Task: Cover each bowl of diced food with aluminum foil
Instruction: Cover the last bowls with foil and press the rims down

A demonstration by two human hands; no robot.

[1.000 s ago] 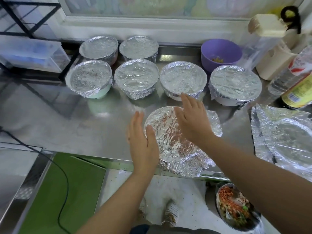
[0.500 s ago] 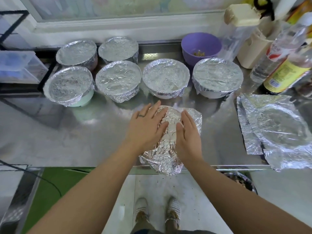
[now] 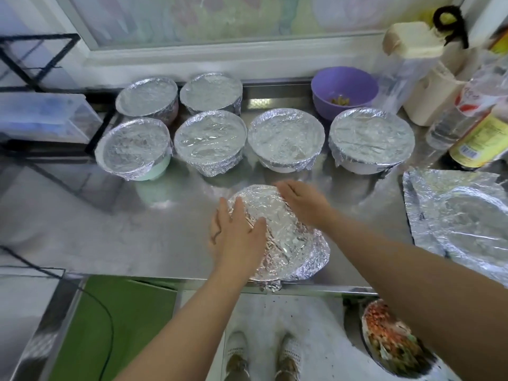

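Note:
A foil-covered bowl (image 3: 283,237) sits at the front edge of the steel counter (image 3: 96,224). My left hand (image 3: 236,237) lies flat on the left side of its foil, fingers straight. My right hand (image 3: 302,202) presses the foil down over the bowl's far right rim. Behind stand several bowls wrapped in foil, among them a mint-green one (image 3: 134,148) and a white one (image 3: 371,141). A purple bowl (image 3: 343,90) at the back is uncovered with a few food bits inside. Loose foil sheets (image 3: 461,213) lie on the right.
Bottles (image 3: 478,133) and a cream container (image 3: 423,86) crowd the back right corner. A clear plastic box (image 3: 41,116) sits on a black rack at left. Below the counter edge, a bowl of diced food (image 3: 390,342) is on the floor beside my shoes. A black cable (image 3: 104,312) runs across the green floor.
Both hands slid apart from the top of the foil: the left went to the left side, the right to the far right rim. The foil's loose corners now lie folded down around the bowl.

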